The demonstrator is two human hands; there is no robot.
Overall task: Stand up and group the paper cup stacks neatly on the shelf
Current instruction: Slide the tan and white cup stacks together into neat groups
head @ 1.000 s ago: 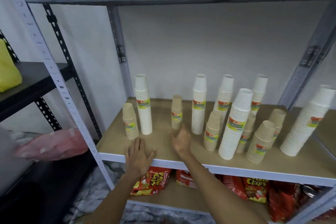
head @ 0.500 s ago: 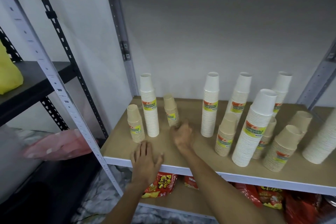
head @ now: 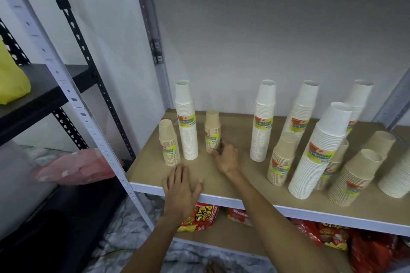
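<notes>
Fingers (head: 223, 144) of the right hand (head: 226, 158) curl against the lower right side of the mid stack (head: 212, 133), with the thumb at its front base. This is a light grasp, low on the column. The left hand (head: 180, 186) lies flat on the front lip of the shelf (head: 148, 168), fingers straight and spread, holding nothing. Head view, all positions referenced to the white stack (head: 186, 122): the mid stack, short and brown, stands upright just right of it with a gap between. The end stack (head: 169, 143), also short and brown, stands just left of it and slightly forward, nearly touching. The other stacks (head: 263, 122) stand well right of it, scattered, white and brown mixed. Whether any truly tilts, or only appears to at the wide-angle edge, cannot be determined. Step in hand, by judgement: closing the mid stack up to the white stack. Hazards: force applied low on a light nested column can leave the top lagging and tip it rightward. Overshoot would strike the white stack, which is tall and narrow and likely to topple onto the end stack. A wide withdrawal of the right forearm could sweep the nearest of the other stacks.
</notes>
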